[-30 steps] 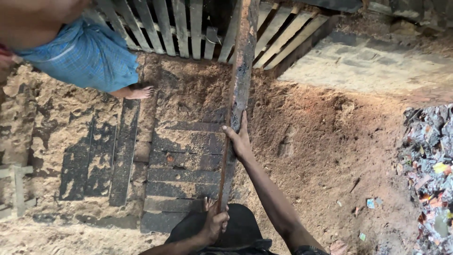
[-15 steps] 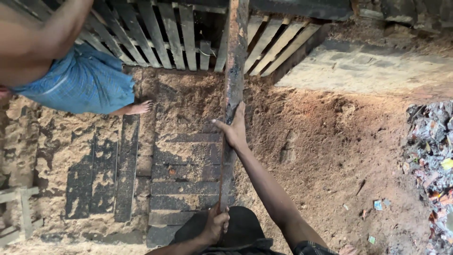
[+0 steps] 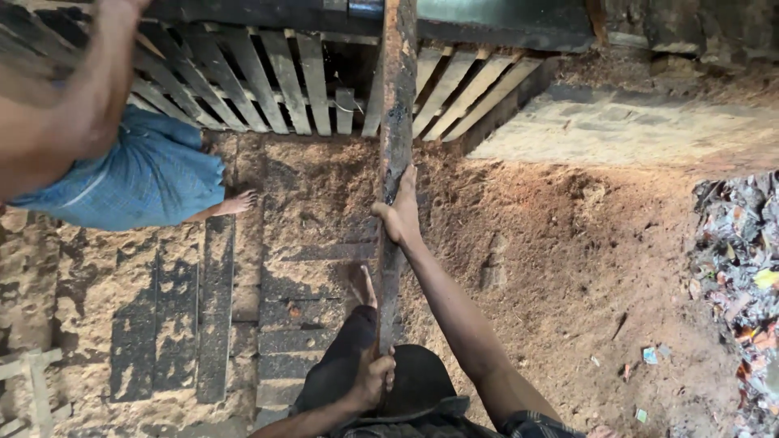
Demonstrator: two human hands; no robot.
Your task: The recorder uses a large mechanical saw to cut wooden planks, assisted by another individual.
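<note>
Gripping a long dark pole [image 3: 396, 138] with both hands. Right hand [image 3: 401, 212] stretched out ahead, fingers flat along the pole's right side, thumb hooked round the left — pressed against it rather than fully wrapped. Left hand [image 3: 373, 380] close to the body, curled tight round the pole's lower end, just above dark trousers [image 3: 349, 365]. Bare foot [image 3: 363, 285] visible beside the pole, between the two hands. Pole running from the left fist straight up the view, crossing sawdust-strewn ground [image 3: 519, 243] and a slatted wooden rack [image 3: 268, 81], top end lost at the upper edge. Dark planks [image 3: 215, 308] lying flat in the sawdust to the left. Further left, another person — bare arm [image 3: 73, 122], blue cloth [image 3: 130, 182], bare foot [image 3: 231, 204] — well apart from the pole. Heap of litter [image 3: 742, 284] at the far right.
</note>
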